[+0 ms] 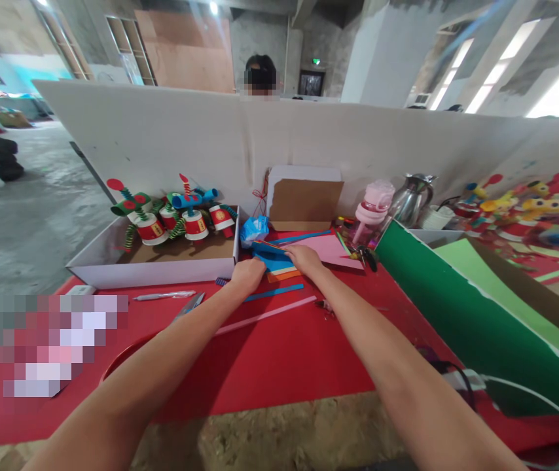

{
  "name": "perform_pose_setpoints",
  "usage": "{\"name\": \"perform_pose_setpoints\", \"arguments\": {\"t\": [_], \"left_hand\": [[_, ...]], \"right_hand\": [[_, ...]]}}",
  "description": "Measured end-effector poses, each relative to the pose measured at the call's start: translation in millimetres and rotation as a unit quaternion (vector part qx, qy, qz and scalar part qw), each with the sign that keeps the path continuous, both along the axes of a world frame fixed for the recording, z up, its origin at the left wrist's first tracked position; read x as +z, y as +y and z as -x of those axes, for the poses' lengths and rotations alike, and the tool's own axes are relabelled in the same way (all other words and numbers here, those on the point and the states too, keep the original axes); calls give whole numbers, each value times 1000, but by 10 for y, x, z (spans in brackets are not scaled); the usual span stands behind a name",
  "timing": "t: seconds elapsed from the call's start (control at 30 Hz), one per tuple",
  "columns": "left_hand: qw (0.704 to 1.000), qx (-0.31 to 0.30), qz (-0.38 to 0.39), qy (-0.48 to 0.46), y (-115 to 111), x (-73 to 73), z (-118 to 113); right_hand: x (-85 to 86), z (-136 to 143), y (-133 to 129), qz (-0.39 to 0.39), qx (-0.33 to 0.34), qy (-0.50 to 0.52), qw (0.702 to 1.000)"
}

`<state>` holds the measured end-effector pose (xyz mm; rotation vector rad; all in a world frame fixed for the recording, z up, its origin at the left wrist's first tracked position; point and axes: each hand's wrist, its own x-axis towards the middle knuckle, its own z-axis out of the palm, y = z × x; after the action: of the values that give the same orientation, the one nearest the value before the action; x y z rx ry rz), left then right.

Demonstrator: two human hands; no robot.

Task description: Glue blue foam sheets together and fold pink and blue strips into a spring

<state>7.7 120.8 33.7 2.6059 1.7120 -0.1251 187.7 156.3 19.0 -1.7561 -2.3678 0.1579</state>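
Note:
Both arms reach forward over the red tabletop to a small stack of blue paper [275, 259], with an orange sheet [283, 277] showing under its near edge. My left hand [249, 275] is closed on the left edge of the blue paper. At its right edge, the fingers of my right hand [305, 259] are pressed together on it. A blue strip [279, 291] and a pink strip [270, 315] lie nearer to me. Behind my right hand is a pink sheet [331, 250], partly under the blue paper's side. The fingertips are small and partly hidden.
Left stands a white box [152, 273] holding several paper-cup figures [195, 224]. A blue packet [254, 230], brown cardboard [305, 203], a pink bottle [374, 208] and a steel jug [412, 199] stand behind. A green-sided box [461, 327] borders the right. Scissors [190, 305] and a pen [164, 296] lie left.

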Motion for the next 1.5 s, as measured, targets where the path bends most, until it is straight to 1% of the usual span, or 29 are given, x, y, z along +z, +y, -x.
{"name": "perform_pose_setpoints", "arguments": {"t": [0.17,0.3,0.43,0.53,0.6,0.7,0.77,0.83,0.93,1.13,1.23,1.3,1.37,1.5], "left_hand": [[1000,5,5,-24,-22,31,-25],[997,22,12,-68,-9,30,-34],[988,55,17,-143,33,-6,-9],[969,99,10,-225,78,-44,2],[948,131,10,-291,111,-73,-7],[905,170,24,-390,152,-115,-41],[877,184,32,-442,172,-136,-62],[856,192,37,-479,184,-153,-71],[836,198,44,-509,192,-178,-59],[815,197,45,-544,171,-223,-12],[790,208,63,-574,141,-246,-4],[763,224,85,-601,124,-270,-14],[725,248,106,-634,116,-294,-44],[630,306,137,-701,122,-315,-152]], "right_hand": [[-19,3,3,7,-3,2,1000],[-31,-3,2,10,-2,5,1000],[-55,-21,11,8,4,15,1000],[-77,-40,24,9,3,23,1000],[-90,-49,32,8,2,28,1000],[-98,-49,38,7,1,34,999],[-96,-45,36,6,0,38,999],[-89,-43,30,7,0,41,999],[-79,-41,20,8,-2,46,999],[-101,-42,34,7,-3,61,998],[-130,-44,40,0,-5,76,997],[-146,-40,33,-9,-8,89,996],[-158,-25,19,-21,-15,105,994],[-176,37,7,-53,-28,138,989]]}}
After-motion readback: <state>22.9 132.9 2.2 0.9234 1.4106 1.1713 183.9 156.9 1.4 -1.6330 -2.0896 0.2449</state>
